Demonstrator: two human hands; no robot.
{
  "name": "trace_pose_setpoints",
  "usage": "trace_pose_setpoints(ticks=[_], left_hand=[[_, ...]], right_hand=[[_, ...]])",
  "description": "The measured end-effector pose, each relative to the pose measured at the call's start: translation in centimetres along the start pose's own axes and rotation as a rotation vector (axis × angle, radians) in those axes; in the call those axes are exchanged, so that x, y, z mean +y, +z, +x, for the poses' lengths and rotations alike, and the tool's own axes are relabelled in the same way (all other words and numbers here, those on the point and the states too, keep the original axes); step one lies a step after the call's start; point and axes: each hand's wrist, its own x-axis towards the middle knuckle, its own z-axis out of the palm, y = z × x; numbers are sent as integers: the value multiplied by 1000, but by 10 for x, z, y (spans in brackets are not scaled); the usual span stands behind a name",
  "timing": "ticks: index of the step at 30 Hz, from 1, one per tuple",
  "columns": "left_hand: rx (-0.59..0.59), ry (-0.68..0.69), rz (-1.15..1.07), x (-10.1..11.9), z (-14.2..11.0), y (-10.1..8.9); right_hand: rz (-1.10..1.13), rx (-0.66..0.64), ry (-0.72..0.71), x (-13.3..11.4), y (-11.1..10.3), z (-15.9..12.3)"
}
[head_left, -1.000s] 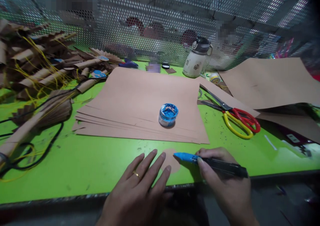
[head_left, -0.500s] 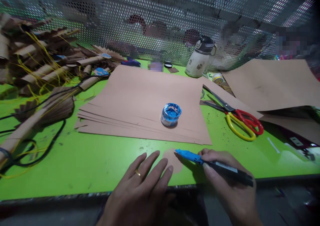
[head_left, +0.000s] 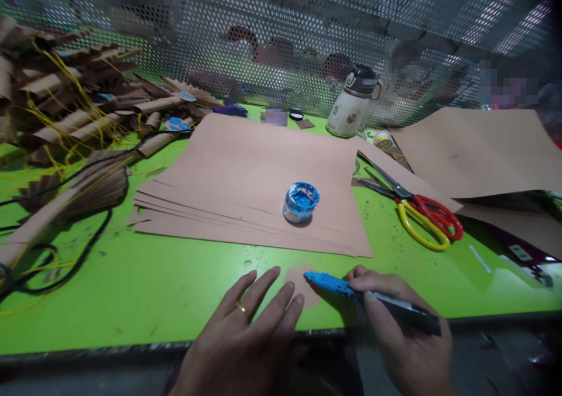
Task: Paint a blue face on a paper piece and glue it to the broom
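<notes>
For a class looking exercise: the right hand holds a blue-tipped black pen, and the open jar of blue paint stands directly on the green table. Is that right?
Not quite: the head view shows the open jar standing on the brown paper, not directly on the green table. The right hand does hold the blue-tipped black pen.

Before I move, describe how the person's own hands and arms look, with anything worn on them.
Both hands are bare, with no gloves. The left hand wears a narrow gold-coloured ring on one finger. On the right hand no ring shows, though some fingers are hidden. No sleeves are visible at the wrists.
</notes>
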Motion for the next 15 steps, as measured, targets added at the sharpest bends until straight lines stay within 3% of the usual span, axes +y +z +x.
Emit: trace_pose_setpoints(ticks=[8, 11, 15], left_hand=[[-39, 53, 69, -1, 6, -10], [-106, 61, 81, -1, 6, -13], [-30, 30, 39, -1, 2, -6]], right_hand=[[-43, -1, 1, 1, 1, 0], [-50, 3, -3, 1, 2, 1], [-62, 5, 0, 0, 2, 0]])
